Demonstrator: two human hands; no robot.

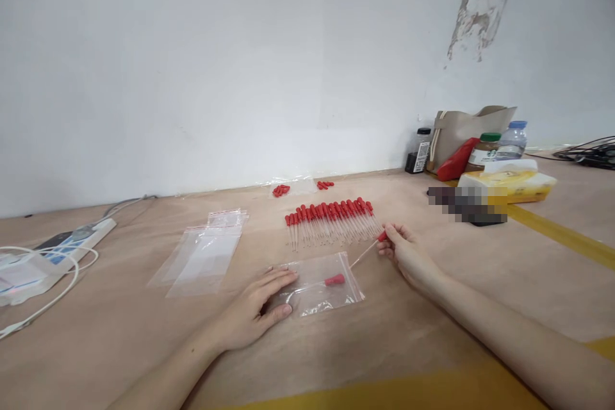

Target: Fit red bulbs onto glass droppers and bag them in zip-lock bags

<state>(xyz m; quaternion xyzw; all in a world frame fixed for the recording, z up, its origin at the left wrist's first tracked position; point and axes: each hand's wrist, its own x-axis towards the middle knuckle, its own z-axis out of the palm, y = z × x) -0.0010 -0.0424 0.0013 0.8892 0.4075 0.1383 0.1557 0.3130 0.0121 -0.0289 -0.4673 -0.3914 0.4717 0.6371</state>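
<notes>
A clear zip-lock bag point(312, 304) lies flat on the table with its zip end to the right. Inside it rests one dropper with a red rubber bulb point(335, 280). My left hand point(257, 307) presses on the bag's left end, fingers stretched out. By its red bulb, my right hand point(407, 252) pinches another dropper point(382, 236); its thin clear tube slants down-left to the bag's mouth. Whether the tip is inside the bag I cannot tell. Behind the bag, several red-bulbed droppers point(331, 211) lie side by side in a row.
Flat zip-lock bags point(206, 256) lie on the left. Loose red bulbs point(281, 191) sit by the wall near clear plastic. A power strip point(62, 256) with white cables stands far left. Right are a tissue pack point(509, 184), a jar point(484, 152), bottles and a beige bag point(473, 128).
</notes>
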